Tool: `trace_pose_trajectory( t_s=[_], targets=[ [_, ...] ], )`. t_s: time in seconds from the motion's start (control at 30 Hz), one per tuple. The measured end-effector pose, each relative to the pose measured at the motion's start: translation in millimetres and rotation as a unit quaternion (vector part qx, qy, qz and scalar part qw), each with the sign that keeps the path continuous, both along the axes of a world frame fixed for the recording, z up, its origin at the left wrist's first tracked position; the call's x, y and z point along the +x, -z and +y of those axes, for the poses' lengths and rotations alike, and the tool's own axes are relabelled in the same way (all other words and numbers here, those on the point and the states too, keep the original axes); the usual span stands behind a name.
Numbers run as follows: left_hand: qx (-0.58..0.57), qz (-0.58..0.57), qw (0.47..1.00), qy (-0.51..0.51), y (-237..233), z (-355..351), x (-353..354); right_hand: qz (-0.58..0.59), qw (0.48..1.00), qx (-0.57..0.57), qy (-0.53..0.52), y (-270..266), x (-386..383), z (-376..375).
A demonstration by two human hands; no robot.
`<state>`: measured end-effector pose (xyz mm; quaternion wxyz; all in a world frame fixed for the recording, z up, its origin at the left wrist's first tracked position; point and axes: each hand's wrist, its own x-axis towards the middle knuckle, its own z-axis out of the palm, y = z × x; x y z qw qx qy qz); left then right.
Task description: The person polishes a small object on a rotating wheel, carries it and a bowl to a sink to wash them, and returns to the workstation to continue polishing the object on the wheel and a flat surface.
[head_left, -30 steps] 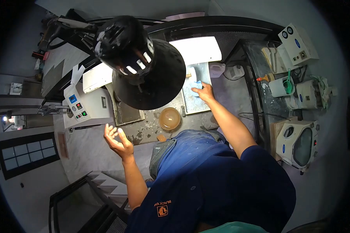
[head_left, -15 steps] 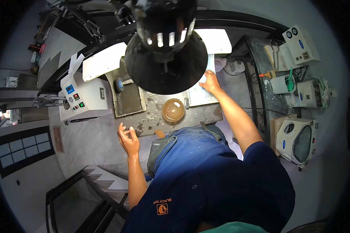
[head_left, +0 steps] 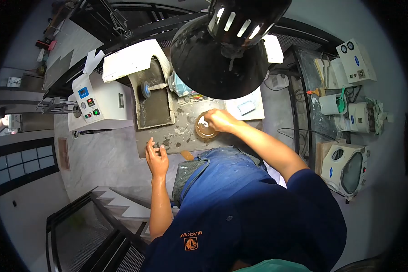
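My right hand [head_left: 220,120] is over the round bowl [head_left: 206,135] of brownish liquid on the workbench. Its fingers are curled together and point down into the bowl; anything between them is hidden. My left hand [head_left: 156,157] hovers palm up off the bench's front left edge, fingers apart and holding nothing. Right of the bowl, a pale blue rectangular piece [head_left: 246,107] lies on a white board [head_left: 257,108]. Left of the bowl stands a grey tray [head_left: 155,120], with a blue round wheel [head_left: 145,89] on a shaft above it.
A black lamp shade [head_left: 217,59] hangs over the bench and hides its back part. At left is a white control box [head_left: 105,106]. On the right-hand table stand a white container [head_left: 329,105] with a green-handled tool [head_left: 341,102] and several machines.
My right hand has moved left from the white board to the bowl. The view has shifted, so the lamp appears farther right and more of the bench's back left shows.
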<state>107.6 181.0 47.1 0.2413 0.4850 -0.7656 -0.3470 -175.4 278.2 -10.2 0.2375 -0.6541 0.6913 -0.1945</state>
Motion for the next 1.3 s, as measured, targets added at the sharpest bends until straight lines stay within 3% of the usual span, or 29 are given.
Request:
trace_pose_trajectory(
  t_s=[0.07,0.13,0.17,0.27,0.43,0.53,0.67,0.73,0.87,0.93,1.0,1.07,1.1,1.13,1.17,1.2,1.27,1.3],
  targets=[
    [0.015,0.011,1.0,0.003,-1.1,4.5,-0.1,0.062,0.998,0.025,-0.019,30.0,11.6,-15.8],
    [0.002,-0.002,1.0,0.018,-3.1,6.5,-1.0,0.174,0.972,0.111,-0.112,52.2,15.9,-29.5],
    [-0.002,-0.011,1.0,0.021,-4.9,7.4,-0.6,0.2,0.975,0.042,-0.092,62.3,20.6,-28.2],
    [0.014,0.034,0.999,0.016,-5.6,10.2,-0.8,0.221,0.967,0.062,-0.112,63.7,30.9,-27.3],
    [0.018,0.046,0.999,0.011,-1.9,13.5,-5.8,0.183,0.975,0.061,-0.106,35.7,30.2,-22.2],
    [0.045,0.067,0.996,0.027,1.5,11.6,-20.3,0.099,0.987,0.103,-0.075,0.4,25.1,-14.3],
    [0.012,0.045,0.991,0.124,0.9,11.9,-63.8,-0.016,0.998,0.056,-0.01,-8.3,13.3,-3.9],
    [-0.172,-0.007,0.95,0.259,2.1,11.7,-87.6,-0.039,0.999,-0.023,-0.003,-21.9,3.9,0.0],
    [-0.154,-0.02,0.945,0.287,9.6,18.6,-135.6,-0.127,0.991,-0.048,-0.015,-28.7,-15.7,-1.7],
    [0.032,0.027,0.96,0.278,16.5,19.9,-155.3,-0.151,0.986,-0.072,0.011,-38.4,-25.0,1.6],
    [0.026,0.009,0.965,0.26,19.6,21.7,-171.0,-0.235,0.965,-0.09,0.074,-49.1,-36.8,6.0],
    [0.165,0.031,0.958,0.231,58.8,17.9,-182.2,-0.215,0.964,-0.096,0.122,-50.7,-47.2,13.2],
    [0.164,0.03,0.959,0.23,62.7,20.2,-190.1,-0.277,0.938,-0.113,0.176,-38.5,-51.9,15.1],
    [0.223,0.126,0.95,0.179,64.6,26.0,-198.6,-0.337,0.904,-0.128,0.229,-26.2,-56.0,18.0],
    [0.278,0.221,0.926,0.126,66.6,31.9,-207.1,-0.316,0.913,-0.094,0.242,-14.3,-62.3,22.8],
    [0.278,0.221,0.926,0.124,66.5,36.9,-216.5,-0.371,0.893,-0.034,0.251,-10.9,-68.0,27.6],
    [0.351,0.295,0.888,0.032,64.9,45.4,-237.6,-0.413,0.881,-0.034,0.229,8.8,-78.7,37.2],
    [0.339,0.288,0.895,0.02,69.8,48.8,-246.8,-0.413,0.881,-0.032,0.228,12.3,-83.3,41.3]
  ],
)
